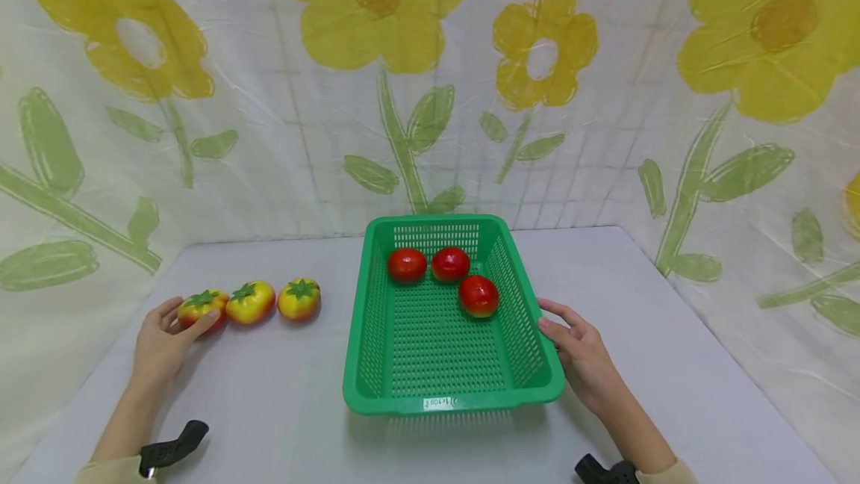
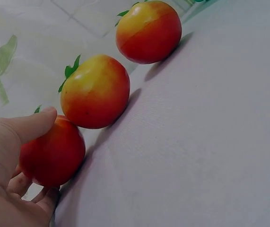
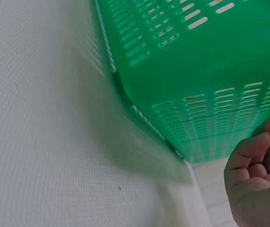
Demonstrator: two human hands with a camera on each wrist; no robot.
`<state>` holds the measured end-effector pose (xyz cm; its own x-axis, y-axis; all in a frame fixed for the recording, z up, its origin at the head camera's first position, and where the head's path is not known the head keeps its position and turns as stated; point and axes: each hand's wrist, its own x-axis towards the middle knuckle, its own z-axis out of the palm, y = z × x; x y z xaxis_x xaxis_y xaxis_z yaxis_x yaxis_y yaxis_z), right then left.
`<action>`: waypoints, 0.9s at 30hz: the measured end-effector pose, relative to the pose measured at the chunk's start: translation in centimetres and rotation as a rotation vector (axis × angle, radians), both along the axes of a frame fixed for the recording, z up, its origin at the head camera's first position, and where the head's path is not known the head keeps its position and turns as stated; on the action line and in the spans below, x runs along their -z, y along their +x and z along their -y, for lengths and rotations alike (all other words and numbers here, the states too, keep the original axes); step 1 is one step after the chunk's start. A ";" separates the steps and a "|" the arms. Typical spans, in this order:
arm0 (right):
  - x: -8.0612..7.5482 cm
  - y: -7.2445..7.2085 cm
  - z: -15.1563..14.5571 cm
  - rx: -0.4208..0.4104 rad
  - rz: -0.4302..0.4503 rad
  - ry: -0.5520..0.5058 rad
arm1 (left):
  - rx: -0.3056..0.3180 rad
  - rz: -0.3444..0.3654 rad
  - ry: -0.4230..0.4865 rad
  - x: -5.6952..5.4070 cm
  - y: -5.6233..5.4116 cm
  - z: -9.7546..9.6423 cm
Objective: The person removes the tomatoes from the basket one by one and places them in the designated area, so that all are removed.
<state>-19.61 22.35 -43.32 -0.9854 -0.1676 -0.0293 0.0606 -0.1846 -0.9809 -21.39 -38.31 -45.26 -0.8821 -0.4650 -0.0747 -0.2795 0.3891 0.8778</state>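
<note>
My left hand point(image 1: 161, 338) grips the leftmost red-and-yellow tomato point(image 2: 54, 153), its thumb over the top and the fingers around the far side. Beside it in a row sit a second tomato point(image 1: 251, 303) and a third tomato point(image 1: 299, 300), both yellow on top with green leaves. A green plastic basket point(image 1: 354, 334) stands to the right, with three red tomatoes point(image 1: 479, 296) inside toward its back. At the basket's right side my right hand point(image 1: 583, 353) holds the rim, thumb on top; its fingers curl beneath the rim in the right wrist view.
Everything rests on a white table point(image 1: 269, 402). Behind it hangs a pale curtain point(image 1: 269, 155) printed with yellow flowers. Black straps with camera mounts point(image 1: 176, 448) sit on both wrists.
</note>
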 end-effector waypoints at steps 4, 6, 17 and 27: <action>0.0 0.0 0.0 -0.001 -0.002 0.000 | 0.002 -0.003 -0.020 0.1 -0.1 -0.1; 0.0 0.0 0.0 0.001 -0.002 -0.002 | 0.004 0.001 -0.025 0.2 -0.1 -0.1; 0.0 0.1 0.0 -0.003 -0.007 -0.003 | -0.006 0.011 -0.024 0.3 -0.1 -0.3; 0.0 0.0 0.0 -0.012 -0.014 -0.012 | -0.013 0.007 -0.019 0.0 0.0 -0.5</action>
<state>-19.57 22.35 -43.36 -0.9836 -0.1796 -0.0136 0.0493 -0.1958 -0.9794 -21.39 -37.80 -45.29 -0.8753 -0.4782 -0.0722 -0.2911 0.4018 0.8682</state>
